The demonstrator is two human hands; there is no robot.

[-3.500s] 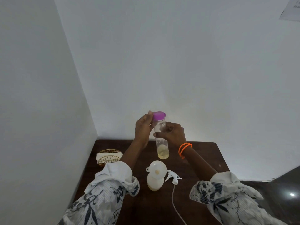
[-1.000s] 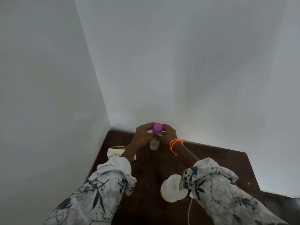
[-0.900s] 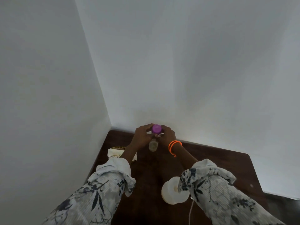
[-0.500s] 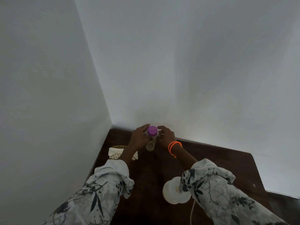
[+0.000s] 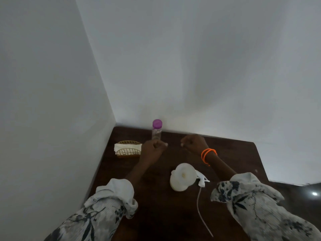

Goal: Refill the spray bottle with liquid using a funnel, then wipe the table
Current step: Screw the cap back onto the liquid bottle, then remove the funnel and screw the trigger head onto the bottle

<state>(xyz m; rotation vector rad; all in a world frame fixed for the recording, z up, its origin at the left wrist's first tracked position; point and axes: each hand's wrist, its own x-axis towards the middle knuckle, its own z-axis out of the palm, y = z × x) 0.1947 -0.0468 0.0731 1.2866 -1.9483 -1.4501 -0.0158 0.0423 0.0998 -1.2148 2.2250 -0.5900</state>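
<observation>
Head cam: I'm looking down at a dark brown wooden table (image 5: pixel 231 153) pushed into a corner of plain white walls (image 5: pixel 191 66). Clear plastic bottle w/ purple screw cap (image 5: pixel 156 129) stands upright at the back edge, near the far wall, cap on, nothing touching it. My left hand (image 5: pixel 153 148) sits just in front of it, fingers curled in loosely, thumb tip poking out to the right, holding nothing. Right hand (image 5: pixel 193 142) is beside it w/ a gap between the two, also loosely curled and empty; orange beaded bracelet (image 5: pixel 208 153) on that wrist. Both forearms come out of rolled white sleeves w/ dark floral print (image 5: pixel 246 197). Near-centre of the table, closer to me, the white round spray bottle (image 5: pixel 178 183) stands w/ a white plastic funnel (image 5: pixel 184 173) seated in its neck; liquid level inside I can't tell, body is opaque. White trigger spray head (image 5: pixel 202 180) lies on the table just right of that bottle, its thin pale dip tube (image 5: pixel 201 213) trailing toward me. At the left, near the side wall, a gold wire holder (image 5: pixel 128 152) carries folded white cloth or napkins (image 5: pixel 127 146); it's just left of my left hand, apart from it.
</observation>
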